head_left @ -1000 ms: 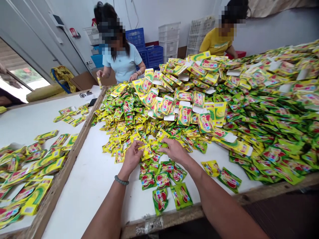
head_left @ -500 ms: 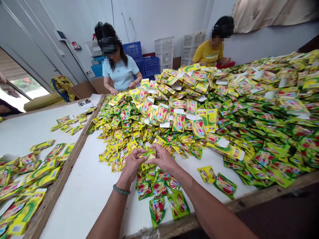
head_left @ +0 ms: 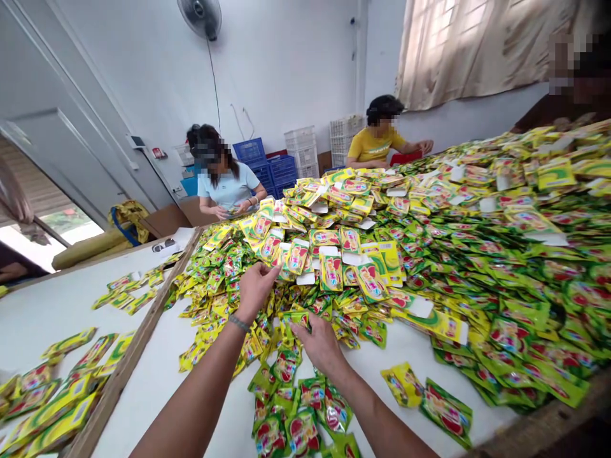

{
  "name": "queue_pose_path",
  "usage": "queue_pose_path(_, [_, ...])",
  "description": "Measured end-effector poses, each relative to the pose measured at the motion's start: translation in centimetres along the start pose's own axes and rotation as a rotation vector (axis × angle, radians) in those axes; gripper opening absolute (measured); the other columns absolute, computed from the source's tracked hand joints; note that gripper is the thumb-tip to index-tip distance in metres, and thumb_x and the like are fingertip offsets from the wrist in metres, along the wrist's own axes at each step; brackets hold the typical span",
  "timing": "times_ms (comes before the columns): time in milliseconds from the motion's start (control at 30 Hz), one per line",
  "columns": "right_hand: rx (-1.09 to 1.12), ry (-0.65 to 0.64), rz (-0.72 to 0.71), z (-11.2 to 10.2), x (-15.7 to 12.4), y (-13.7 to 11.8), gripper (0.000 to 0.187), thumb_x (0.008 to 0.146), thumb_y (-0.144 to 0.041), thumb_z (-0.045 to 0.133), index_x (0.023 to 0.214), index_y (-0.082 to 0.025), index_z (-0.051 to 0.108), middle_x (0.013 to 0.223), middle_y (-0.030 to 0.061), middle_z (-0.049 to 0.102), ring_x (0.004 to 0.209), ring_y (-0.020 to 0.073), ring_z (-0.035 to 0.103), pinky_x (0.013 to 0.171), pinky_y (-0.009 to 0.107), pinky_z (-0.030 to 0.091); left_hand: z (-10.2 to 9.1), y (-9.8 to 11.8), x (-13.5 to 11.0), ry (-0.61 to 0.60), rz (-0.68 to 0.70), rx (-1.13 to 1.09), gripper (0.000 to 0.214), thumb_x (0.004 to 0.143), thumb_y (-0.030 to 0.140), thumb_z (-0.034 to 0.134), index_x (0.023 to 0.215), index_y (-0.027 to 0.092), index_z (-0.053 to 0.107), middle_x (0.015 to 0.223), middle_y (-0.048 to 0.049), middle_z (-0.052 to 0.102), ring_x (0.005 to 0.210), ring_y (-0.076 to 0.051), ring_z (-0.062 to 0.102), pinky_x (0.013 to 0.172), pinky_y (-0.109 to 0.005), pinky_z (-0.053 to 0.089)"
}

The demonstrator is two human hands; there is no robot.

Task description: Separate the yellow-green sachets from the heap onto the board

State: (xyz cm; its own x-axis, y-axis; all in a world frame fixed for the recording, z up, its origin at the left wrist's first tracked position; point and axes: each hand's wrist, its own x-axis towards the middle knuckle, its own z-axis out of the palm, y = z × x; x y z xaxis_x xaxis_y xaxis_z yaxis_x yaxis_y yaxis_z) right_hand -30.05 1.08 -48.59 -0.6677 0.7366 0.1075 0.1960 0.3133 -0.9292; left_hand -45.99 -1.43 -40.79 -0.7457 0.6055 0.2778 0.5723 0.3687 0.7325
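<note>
My left hand [head_left: 254, 294] reaches into the near edge of the heap, its thumb and fingers closed on the edge of a small yellow-green carton [head_left: 283, 262]. Lower and to the right, my right hand [head_left: 324, 346] pinches a green candy packet [head_left: 293, 317] with fruit pictures. Beneath it on the white table [head_left: 210, 407] lie several green packets [head_left: 303, 431] in a loose cluster. A yellow packet [head_left: 401, 384] and a green packet [head_left: 447, 410] rest side by side to the right of my forearm.
A large heap of packets [head_left: 477, 273] and cartons spreads to the right. A wooden strip [head_left: 128, 366] divides the table, with filled cartons [head_left: 62, 413] on its left. Two co-workers, one in a light blue shirt [head_left: 226, 184] and one in yellow [head_left: 377, 146], sit across. Crates [head_left: 281, 170] stand behind.
My left hand has left the packet and moved up to the cartons. My right hand still holds the green packet. The view has tilted up, and the co-worker in yellow has raised a hand.
</note>
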Motion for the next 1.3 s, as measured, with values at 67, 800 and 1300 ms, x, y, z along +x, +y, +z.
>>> queue_pose_path(67, [-0.052, 0.002, 0.009, 0.2, 0.0, 0.0, 0.025, 0.082, -0.037, 0.049, 0.093, -0.02, 0.064, 0.085, 0.0051, 0.068, 0.081, 0.0203, 0.06, 0.07, 0.028, 0.043, 1.9, 1.8, 2.0, 0.103, 0.089, 0.264, 0.045, 0.07, 0.061, 0.054, 0.065, 0.016, 0.058, 0.071, -0.0097, 0.06, 0.076, -0.026, 0.057, 0.067, -0.034, 0.038])
queue_pose_path(800, [-0.485, -0.087, -0.104, 0.4, 0.5, 2.1, 0.017, 0.078, -0.032, 0.057, 0.078, -0.016, 0.064, 0.091, 0.009, 0.064, 0.093, 0.024, 0.055, 0.088, 0.035, 0.037, 5.0, -0.3, -1.2, -0.114, 0.089, 0.375, 0.04, 0.057, 0.055, 0.069, 0.059, 0.018, 0.055, 0.065, -0.0086, 0.061, 0.067, -0.023, 0.058, 0.056, -0.027, 0.032])
queue_pose_path(1300, [0.16, 0.122, -0.056, -1.5, 0.8, 0.2, 0.029, 0.081, -0.047, 0.049, 0.077, -0.018, 0.053, 0.064, -0.0023, 0.052, 0.059, 0.012, 0.044, 0.056, 0.023, 0.035, -2.7, -6.3, -9.5, -0.35, -0.164, -0.403, 0.029, 0.068, 0.042, 0.069, 0.078, 0.016, 0.062, 0.072, -0.0018, 0.064, 0.062, -0.014, 0.056, 0.054, -0.022, 0.041])
